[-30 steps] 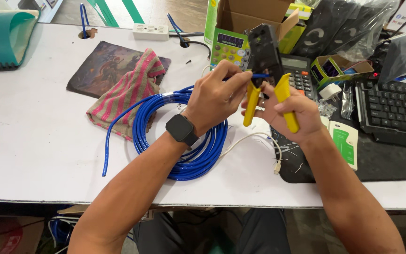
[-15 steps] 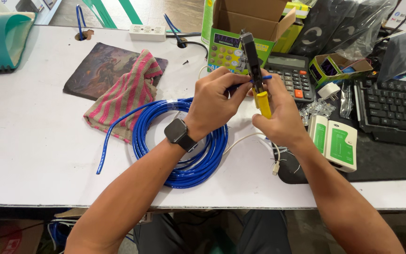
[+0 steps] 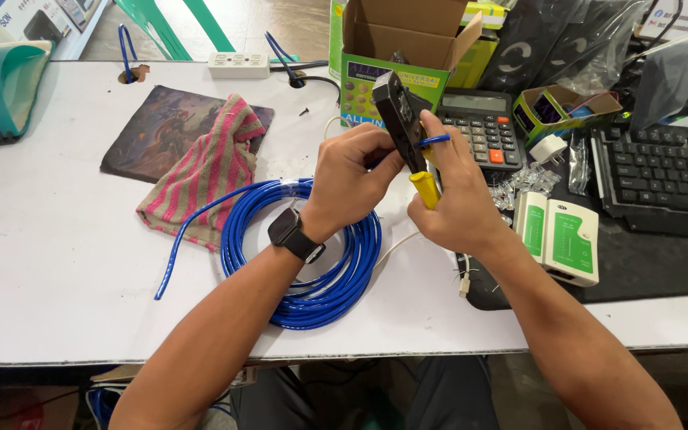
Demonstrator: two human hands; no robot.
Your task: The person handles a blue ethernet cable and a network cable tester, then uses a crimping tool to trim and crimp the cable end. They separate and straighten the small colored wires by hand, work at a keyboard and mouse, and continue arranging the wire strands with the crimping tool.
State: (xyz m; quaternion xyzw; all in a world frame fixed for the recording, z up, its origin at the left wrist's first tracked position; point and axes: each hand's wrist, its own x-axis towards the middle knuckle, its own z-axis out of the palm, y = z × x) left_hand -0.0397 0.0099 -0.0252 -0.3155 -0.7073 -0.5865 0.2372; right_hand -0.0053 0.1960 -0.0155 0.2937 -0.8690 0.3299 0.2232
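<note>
Crimping tool [image 3: 402,127], yellow-handled, upright just above blue cable coil [image 3: 304,251]. Right hand [image 3: 455,199] closed round handles; left hand [image 3: 352,179] pinches cable end [image 3: 433,141] at tool head. Judgement: keep end fully seated, squeeze evenly.

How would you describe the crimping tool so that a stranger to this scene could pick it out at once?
Start at the white table and find the blue cable coil near its front edge. Just right of it, the right hand grips the crimping tool. Nothing else nearby has yellow handles and a black head.
</note>
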